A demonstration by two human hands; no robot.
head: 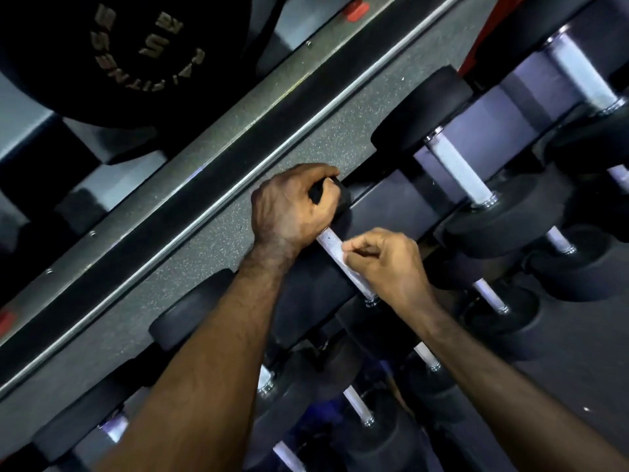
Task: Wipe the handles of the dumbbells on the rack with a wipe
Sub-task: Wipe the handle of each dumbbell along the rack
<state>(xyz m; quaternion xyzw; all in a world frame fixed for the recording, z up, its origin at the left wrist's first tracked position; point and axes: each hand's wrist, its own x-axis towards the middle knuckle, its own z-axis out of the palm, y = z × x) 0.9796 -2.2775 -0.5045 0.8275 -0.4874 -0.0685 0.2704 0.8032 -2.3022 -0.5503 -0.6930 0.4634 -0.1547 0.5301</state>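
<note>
Rack (401, 206) of dumbbells: our left hand (289, 212) grips a dumbbell head (335, 199); right hand (388, 264) pinches a wipe (347, 247) on its handle (340, 257).

We see a dim scene with bluish light glinting off the handles (457, 173). The plate (126, 52) and lower rack (391, 206) sink into shadow. Edges bend from the wide lens; detail looks soft.

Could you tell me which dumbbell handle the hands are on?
The handle in the middle, between left hand and right hand; the other handles are untouched.
</note>
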